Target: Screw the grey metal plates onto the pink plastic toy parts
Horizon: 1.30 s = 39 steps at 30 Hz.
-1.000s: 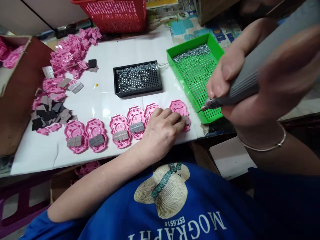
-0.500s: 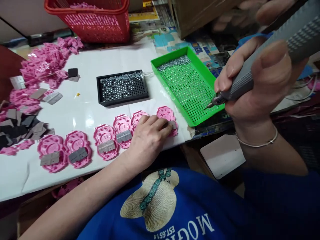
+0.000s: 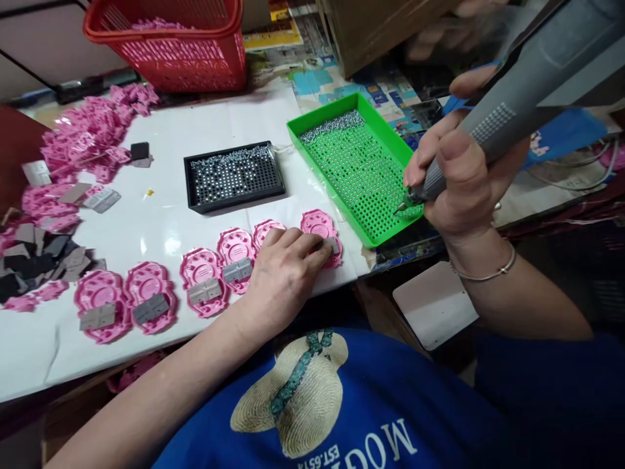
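My right hand (image 3: 463, 176) is wrapped round a grey electric screwdriver (image 3: 508, 111), its bit pointing down-left over the near end of a green perforated tray (image 3: 351, 176) of screws. Whether the bit carries a screw is too small to tell. My left hand (image 3: 283, 273) lies on the row of pink plastic shells, fingers curled, with fingertips on a small grey plate (image 3: 332, 245) in the rightmost pink shell (image 3: 318, 223). Another pink shell (image 3: 266, 230) is partly hidden beneath this hand. To its left, several pink shells (image 3: 202, 266) carry grey plates (image 3: 204, 291) across their lower halves.
A black perforated tray (image 3: 234, 179) of screws sits mid-table. Further left are a heap of pink parts (image 3: 88, 137) and a pile of grey and black plates (image 3: 43, 254). At the back stand a red basket (image 3: 185, 62) and a brown box (image 3: 375, 29). Another person's blurred hand shows behind the screwdriver.
The view has swung right and then steadied. My right hand has kept the screwdriver over the green tray, its bit shifting further onto the holes. My left hand has stayed at the rightmost shell.
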Each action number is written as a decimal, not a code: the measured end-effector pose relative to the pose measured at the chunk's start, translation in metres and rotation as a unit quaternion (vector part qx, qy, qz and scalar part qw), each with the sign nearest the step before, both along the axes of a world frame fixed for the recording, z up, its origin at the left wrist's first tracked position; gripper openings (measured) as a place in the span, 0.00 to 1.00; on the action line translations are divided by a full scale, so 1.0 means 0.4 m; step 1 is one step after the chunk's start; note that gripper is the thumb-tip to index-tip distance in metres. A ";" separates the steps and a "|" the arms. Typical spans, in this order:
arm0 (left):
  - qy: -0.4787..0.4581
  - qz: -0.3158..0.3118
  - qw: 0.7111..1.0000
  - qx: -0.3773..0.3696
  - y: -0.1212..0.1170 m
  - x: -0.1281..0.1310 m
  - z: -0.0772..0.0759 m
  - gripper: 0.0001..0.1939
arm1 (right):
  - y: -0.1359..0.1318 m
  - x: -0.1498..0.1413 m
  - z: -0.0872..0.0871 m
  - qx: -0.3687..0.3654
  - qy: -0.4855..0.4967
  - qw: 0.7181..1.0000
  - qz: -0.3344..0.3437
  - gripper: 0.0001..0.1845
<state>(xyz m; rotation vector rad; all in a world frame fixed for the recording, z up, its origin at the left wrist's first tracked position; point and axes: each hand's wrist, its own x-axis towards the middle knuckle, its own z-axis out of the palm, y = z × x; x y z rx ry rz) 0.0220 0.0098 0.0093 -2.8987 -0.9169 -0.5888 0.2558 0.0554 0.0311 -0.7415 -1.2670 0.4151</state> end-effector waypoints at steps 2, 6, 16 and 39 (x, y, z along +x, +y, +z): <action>0.002 0.000 1.000 0.000 0.000 -0.001 -0.001 0.07 | 0.003 0.000 -0.003 0.030 0.008 0.999 0.026 0.17; 0.001 -0.001 1.000 0.000 0.000 -0.002 -0.004 0.07 | 0.013 0.003 -0.018 0.045 0.010 0.998 0.031 0.18; -0.004 -0.002 1.000 0.008 0.001 -0.001 -0.004 0.08 | 0.021 0.004 -0.015 0.066 -0.008 0.998 0.014 0.20; 0.000 0.001 1.000 0.006 0.002 -0.001 -0.005 0.10 | -0.002 0.006 -0.015 0.032 0.032 0.996 0.075 0.14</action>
